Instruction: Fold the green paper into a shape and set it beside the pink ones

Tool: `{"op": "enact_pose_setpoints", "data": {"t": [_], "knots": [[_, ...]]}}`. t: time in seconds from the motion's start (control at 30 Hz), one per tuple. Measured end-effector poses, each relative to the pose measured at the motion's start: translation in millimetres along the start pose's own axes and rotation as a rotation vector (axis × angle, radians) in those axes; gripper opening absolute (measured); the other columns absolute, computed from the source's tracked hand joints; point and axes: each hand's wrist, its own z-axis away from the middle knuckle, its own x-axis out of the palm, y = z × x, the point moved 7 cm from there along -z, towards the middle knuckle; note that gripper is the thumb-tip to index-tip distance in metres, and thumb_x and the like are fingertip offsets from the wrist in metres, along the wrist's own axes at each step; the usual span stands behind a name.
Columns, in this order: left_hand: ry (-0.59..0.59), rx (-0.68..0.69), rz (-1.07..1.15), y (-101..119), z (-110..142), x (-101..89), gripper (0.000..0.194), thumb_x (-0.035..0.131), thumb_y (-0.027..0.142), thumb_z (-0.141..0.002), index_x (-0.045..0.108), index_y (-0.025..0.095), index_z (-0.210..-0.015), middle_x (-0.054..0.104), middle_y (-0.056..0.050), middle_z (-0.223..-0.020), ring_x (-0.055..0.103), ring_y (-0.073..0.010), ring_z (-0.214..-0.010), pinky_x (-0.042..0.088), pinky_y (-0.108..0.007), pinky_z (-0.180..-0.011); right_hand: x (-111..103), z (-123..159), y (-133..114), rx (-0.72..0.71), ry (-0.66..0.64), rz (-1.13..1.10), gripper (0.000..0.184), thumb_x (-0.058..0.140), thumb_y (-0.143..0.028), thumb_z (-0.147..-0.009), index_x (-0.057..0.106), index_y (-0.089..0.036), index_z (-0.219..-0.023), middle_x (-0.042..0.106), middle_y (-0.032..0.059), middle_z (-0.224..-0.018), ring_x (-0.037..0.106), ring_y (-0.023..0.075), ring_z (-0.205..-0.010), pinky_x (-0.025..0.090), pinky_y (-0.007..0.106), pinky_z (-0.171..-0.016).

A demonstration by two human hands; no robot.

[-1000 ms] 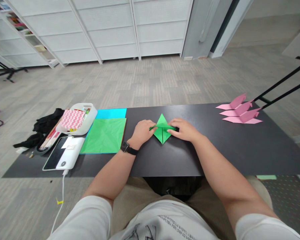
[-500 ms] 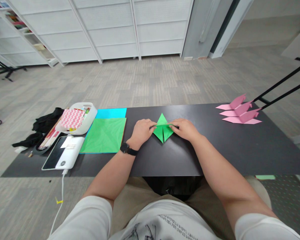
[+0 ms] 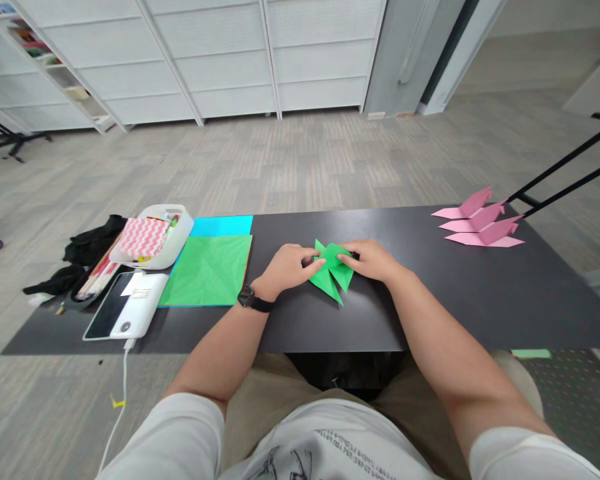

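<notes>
The left hand [image 3: 290, 268] and right hand [image 3: 373, 260] have the green paper [image 3: 332, 255] between them, just above or on the bench [image 3: 300, 330]. Each grip is nearly closed, thumb over a side of it, probably to steady the folds; its loose points spread towards the person. The flat sheets [image 3: 210, 270] lie left of the grip, probably for easy reach; the pink figures [image 3: 495, 233] sit well apart, right and beyond, perhaps to protect their creases.

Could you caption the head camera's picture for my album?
Left hand and right hand hold folded green paper at a dark table, pink paper figures at right.
</notes>
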Motion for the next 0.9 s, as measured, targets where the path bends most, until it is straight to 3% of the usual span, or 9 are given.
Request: {"op": "enact_pose_setpoints", "data": {"t": [0.1, 0.17, 0.3, 0.37, 0.47, 0.63, 0.77, 0.83, 0.9], "knots": [[0.162, 0.087, 0.054, 7.5, 2.3, -14.6, 0.036, 0.068, 0.032, -0.1, 0.069, 0.022, -0.135, 0.076, -0.01, -0.121, 0.072, -0.024, -0.105, 0.057, -0.043, -0.101, 0.9, 0.3, -2.8, 0.001, -0.009, -0.058, 0.029, 0.059, -0.036, -0.104, 0.082, -0.029, -0.119, 0.084, 0.0032, -0.103, 0.077, 0.0248, -0.09, 0.053, 0.035, -0.083], [0.213, 0.166, 0.078, 13.8, 4.0, -20.4, 0.032, 0.066, 0.025, -0.1, 0.068, 0.022, -0.132, 0.071, -0.013, -0.13, 0.069, -0.0257, -0.119, 0.057, -0.046, -0.108, 1.5, 0.5, -2.9, 0.008, -0.011, -0.071, 0.029, 0.06, -0.036, -0.104, 0.082, -0.029, -0.121, 0.085, 0.0021, -0.104, 0.077, 0.0246, -0.09, 0.053, 0.034, -0.082], [0.143, 0.264, 0.086, 21.4, 5.2, -15.9, 0.023, 0.058, 0.014, -0.101, 0.075, 0.023, -0.114, 0.065, -0.013, -0.137, 0.068, -0.0243, -0.122, 0.057, -0.047, -0.11, 2.5, 1.0, -1.1, 0.02, -0.013, -0.062, 0.03, 0.06, -0.035, -0.103, 0.082, -0.029, -0.121, 0.085, 0.0007, -0.1, 0.077, 0.024, -0.086, 0.054, 0.035, -0.08], [0.112, 0.269, 0.074, 20.8, 5.1, -11.5, 0.025, 0.057, 0.013, -0.1, 0.077, 0.022, -0.112, 0.064, -0.013, -0.138, 0.069, -0.0237, -0.12, 0.058, -0.046, -0.11, 2.3, 1.2, 0.0, 0.013, 0.005, -0.072, 0.032, 0.06, -0.035, -0.103, 0.081, -0.03, -0.127, 0.085, 0.0014, -0.108, 0.078, 0.0248, -0.091, 0.057, 0.036, -0.084], [0.105, 0.217, 0.038, 13.8, 3.6, -6.7, 0.023, 0.059, 0.02, -0.103, 0.078, 0.022, -0.116, 0.065, -0.013, -0.134, 0.069, -0.0249, -0.12, 0.058, -0.047, -0.11, 1.5, 1.6, 3.1, 0.006, 0.063, -0.08, 0.042, 0.062, -0.034, -0.101, 0.074, -0.031, -0.142, 0.083, 0.0041, -0.124, 0.078, 0.0255, -0.098, 0.059, 0.04, -0.092], [0.103, 0.128, -0.033, -1.4, 0.1, -0.8, 0.027, 0.06, 0.027, -0.105, 0.077, 0.021, -0.126, 0.067, -0.013, -0.131, 0.066, -0.0271, -0.123, 0.056, -0.049, -0.112, -7.0, 3.1, 4.8, -0.007, 0.231, -0.085, 0.055, 0.064, -0.036, -0.101, 0.059, -0.03, -0.156, 0.077, 0.0095, -0.127, 0.074, 0.0261, -0.101, 0.062, 0.046, -0.092], [0.093, 0.074, -0.067, -10.8, -1.1, 2.8, 0.029, 0.062, 0.033, -0.106, 0.079, 0.022, -0.127, 0.066, -0.013, -0.134, 0.066, -0.0273, -0.122, 0.056, -0.051, -0.113, -25.9, 6.9, -6.8, -0.072, 0.409, -0.054, 0.039, 0.064, -0.041, -0.104, 0.067, -0.029, -0.141, 0.073, 0.0121, -0.128, 0.07, 0.0303, -0.116, 0.06, 0.052, -0.1], [0.088, 0.048, -0.077, -14.5, -0.8, 4.2, 0.031, 0.06, 0.038, -0.108, 0.08, 0.023, -0.127, 0.064, -0.013, -0.139, 0.064, -0.0281, -0.127, 0.054, -0.051, -0.117, -30.8, 8.1, -15.0, -0.114, 0.427, -0.023, 0.027, 0.06, -0.044, -0.107, 0.076, -0.03, -0.123, 0.073, 0.0115, -0.126, 0.067, 0.0312, -0.121, 0.055, 0.055, -0.107], [0.083, 0.021, -0.093, -18.0, -0.4, 5.5, 0.034, 0.057, 0.04, -0.11, 0.08, 0.023, -0.129, 0.062, -0.013, -0.146, 0.061, -0.0294, -0.135, 0.05, -0.053, -0.122, -30.7, 8.2, -21.6, -0.149, 0.397, -0.002, 0.031, 0.055, -0.047, -0.109, 0.081, -0.03, -0.108, 0.071, 0.0109, -0.129, 0.065, 0.0314, -0.125, 0.052, 0.056, -0.111]]}}
